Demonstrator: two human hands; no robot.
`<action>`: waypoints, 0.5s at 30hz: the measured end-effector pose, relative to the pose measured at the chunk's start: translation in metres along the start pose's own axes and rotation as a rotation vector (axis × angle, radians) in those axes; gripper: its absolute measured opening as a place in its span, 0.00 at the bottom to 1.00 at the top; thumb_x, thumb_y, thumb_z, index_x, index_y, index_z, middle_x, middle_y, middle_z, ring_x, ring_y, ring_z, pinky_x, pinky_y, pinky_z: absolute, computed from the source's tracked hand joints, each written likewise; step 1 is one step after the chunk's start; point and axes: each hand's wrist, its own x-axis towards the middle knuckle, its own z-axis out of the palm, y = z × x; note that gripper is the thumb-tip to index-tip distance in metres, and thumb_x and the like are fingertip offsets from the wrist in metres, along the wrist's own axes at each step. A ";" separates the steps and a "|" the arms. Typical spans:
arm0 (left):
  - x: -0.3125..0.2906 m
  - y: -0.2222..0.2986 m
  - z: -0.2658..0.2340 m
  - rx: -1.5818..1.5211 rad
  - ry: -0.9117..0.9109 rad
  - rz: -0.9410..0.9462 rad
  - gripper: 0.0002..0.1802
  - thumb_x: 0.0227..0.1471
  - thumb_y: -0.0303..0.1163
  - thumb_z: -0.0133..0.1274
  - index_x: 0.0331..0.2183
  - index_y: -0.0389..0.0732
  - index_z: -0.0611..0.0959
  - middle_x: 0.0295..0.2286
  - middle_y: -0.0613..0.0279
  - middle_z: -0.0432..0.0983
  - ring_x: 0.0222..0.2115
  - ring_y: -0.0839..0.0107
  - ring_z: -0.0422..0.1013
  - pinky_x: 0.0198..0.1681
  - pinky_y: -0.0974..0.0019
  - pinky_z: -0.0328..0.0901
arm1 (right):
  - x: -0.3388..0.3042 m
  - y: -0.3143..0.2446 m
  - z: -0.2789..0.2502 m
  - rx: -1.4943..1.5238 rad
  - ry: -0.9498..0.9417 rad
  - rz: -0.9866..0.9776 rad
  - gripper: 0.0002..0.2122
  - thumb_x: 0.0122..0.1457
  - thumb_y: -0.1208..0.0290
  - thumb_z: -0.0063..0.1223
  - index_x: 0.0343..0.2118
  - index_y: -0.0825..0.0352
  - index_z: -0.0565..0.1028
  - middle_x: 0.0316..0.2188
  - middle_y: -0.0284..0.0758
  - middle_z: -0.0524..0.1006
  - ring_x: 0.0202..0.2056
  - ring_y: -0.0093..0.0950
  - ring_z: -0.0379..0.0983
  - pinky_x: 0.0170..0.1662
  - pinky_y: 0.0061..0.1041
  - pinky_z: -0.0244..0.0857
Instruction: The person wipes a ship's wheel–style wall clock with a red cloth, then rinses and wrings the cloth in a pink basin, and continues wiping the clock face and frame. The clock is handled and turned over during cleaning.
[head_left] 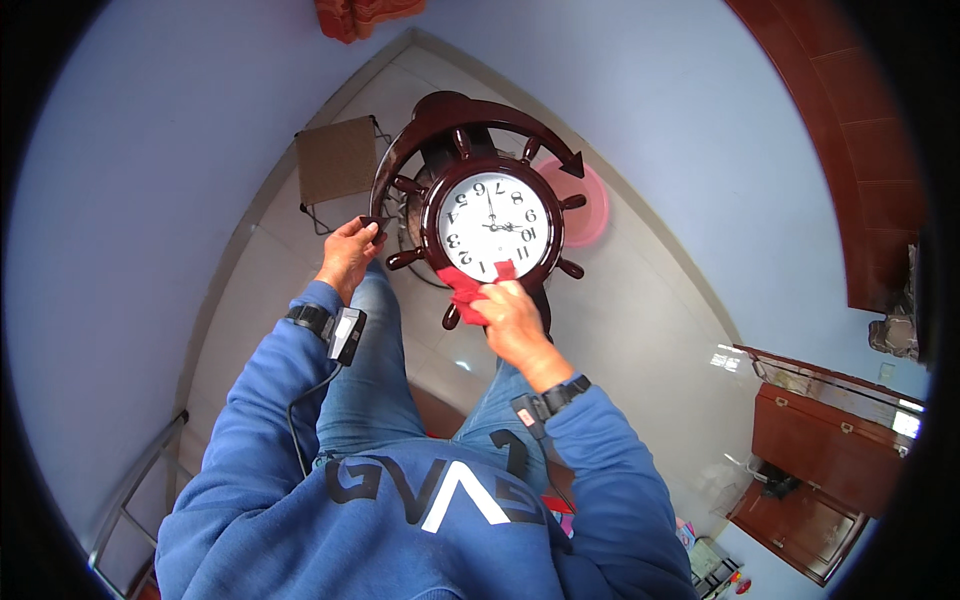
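Note:
A dark brown wooden clock (495, 225) shaped like a ship's wheel and anchor is in front of me, its white dial upside down to my view. My left hand (348, 257) pinches the pointed tip of the anchor's curved arm (378, 190) on the left. In my right hand (518, 322) is a bunched red cloth (462, 290), pressed against the near rim of the clock, with a corner lying over the dial's edge. The lower shaft of the anchor is partly hidden behind my right hand.
Behind the clock stand a pink basin (588, 205) and a small brown-topped folding stool (336, 160) on the tiled floor. Pale blue walls meet in the far corner. At right is a reddish-brown wooden cabinet (815, 440); a metal rail (130, 495) is at lower left.

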 end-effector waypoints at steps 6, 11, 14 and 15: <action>0.003 0.000 -0.002 0.026 -0.037 -0.010 0.21 0.58 0.25 0.57 0.52 0.35 0.73 0.41 0.60 0.76 0.38 0.65 0.76 0.43 0.63 0.72 | -0.042 0.101 -0.050 -0.201 0.147 0.366 0.14 0.40 0.87 0.55 0.29 0.61 0.81 0.33 0.36 0.79 0.35 0.40 0.75 0.41 0.37 0.70; 0.001 0.001 -0.001 0.044 -0.004 -0.020 0.23 0.58 0.26 0.57 0.54 0.35 0.69 0.42 0.59 0.75 0.39 0.65 0.76 0.42 0.64 0.71 | -0.051 0.116 -0.048 0.139 0.345 0.680 0.19 0.41 0.81 0.62 0.40 0.66 0.81 0.40 0.39 0.78 0.44 0.37 0.76 0.49 0.32 0.71; 0.002 0.001 -0.001 0.047 -0.031 -0.016 0.23 0.58 0.26 0.57 0.54 0.36 0.69 0.42 0.59 0.75 0.39 0.64 0.76 0.42 0.63 0.71 | -0.056 0.065 -0.020 0.185 0.233 0.556 0.18 0.40 0.82 0.60 0.38 0.67 0.80 0.40 0.41 0.77 0.43 0.41 0.75 0.49 0.36 0.70; 0.003 0.001 -0.001 0.046 -0.038 -0.020 0.23 0.58 0.26 0.57 0.54 0.36 0.69 0.42 0.60 0.75 0.39 0.64 0.76 0.42 0.62 0.71 | -0.062 0.043 -0.013 0.104 0.216 0.367 0.16 0.39 0.84 0.58 0.35 0.66 0.80 0.38 0.41 0.77 0.42 0.44 0.73 0.47 0.38 0.70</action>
